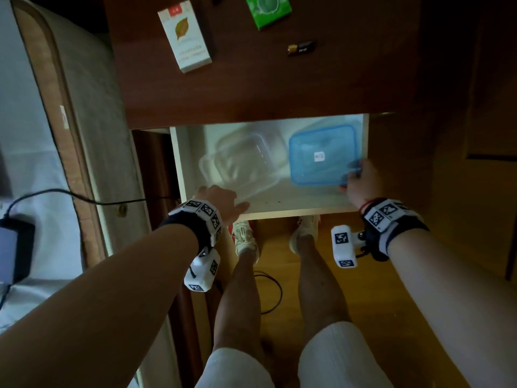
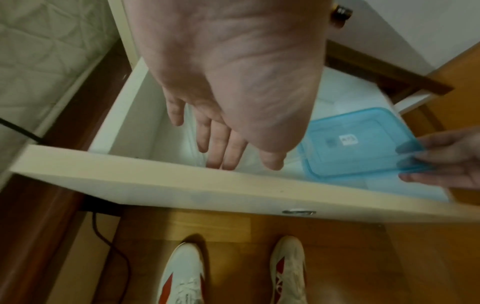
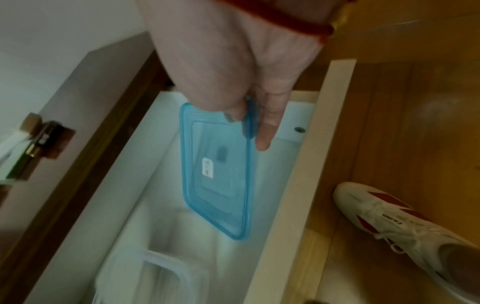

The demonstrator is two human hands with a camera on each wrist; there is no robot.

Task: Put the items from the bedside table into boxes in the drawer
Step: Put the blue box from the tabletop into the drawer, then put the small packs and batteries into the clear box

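The white drawer (image 1: 293, 212) stands pulled out under the bedside table (image 1: 251, 88). A clear plastic box (image 1: 240, 163) lies in its left half. My left hand (image 1: 235, 204) reaches to that box's near corner with straight fingers (image 2: 228, 152); whether it touches is unclear. My right hand (image 1: 351, 175) pinches the near right corner of a blue lid (image 1: 321, 155), which hangs tilted over the right half of the drawer (image 3: 306, 164). On the tabletop lie a white carton (image 1: 184, 35), a green pack (image 1: 267, 9) and a battery (image 1: 302, 48).
A bed (image 1: 42, 121) runs along the left, with a black cable (image 1: 70, 196) trailing from it and a dark device (image 1: 14, 247) on the sheet. My legs and white shoes (image 1: 246, 236) stand on the wooden floor right below the drawer front. Wooden panelling (image 1: 475, 107) rises at right.
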